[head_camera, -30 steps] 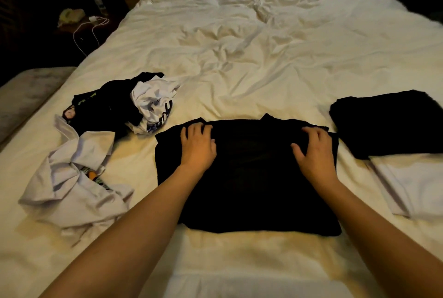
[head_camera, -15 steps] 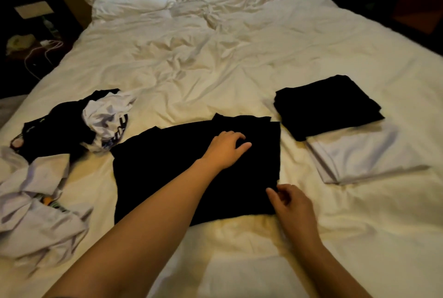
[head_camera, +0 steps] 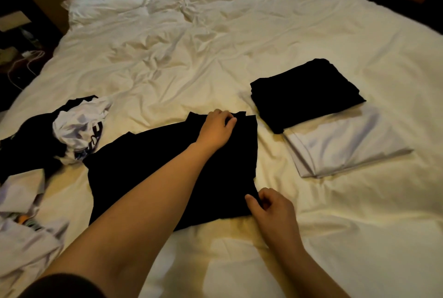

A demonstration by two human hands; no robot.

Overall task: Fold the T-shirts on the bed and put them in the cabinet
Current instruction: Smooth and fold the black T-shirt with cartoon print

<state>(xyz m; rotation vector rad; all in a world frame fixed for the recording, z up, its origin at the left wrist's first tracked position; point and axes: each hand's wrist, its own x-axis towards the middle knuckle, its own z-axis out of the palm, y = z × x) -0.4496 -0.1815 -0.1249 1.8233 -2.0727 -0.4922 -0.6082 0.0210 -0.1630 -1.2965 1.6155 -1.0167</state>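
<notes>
Head view shows a half-folded black cotton T-shirt (head_camera: 148, 168) lying flat on the white rumpled bed sheet (head_camera: 215, 57). At its far right corner the left hand (head_camera: 215, 129) pinches the fabric; the right hand (head_camera: 273, 211) pinches its near right corner. Right of it, a folded black T-shirt (head_camera: 306, 93) overlaps a folded white T-shirt (head_camera: 345, 144). Unfolded black and white shirts (head_camera: 72, 127) lie crumpled at left.
</notes>
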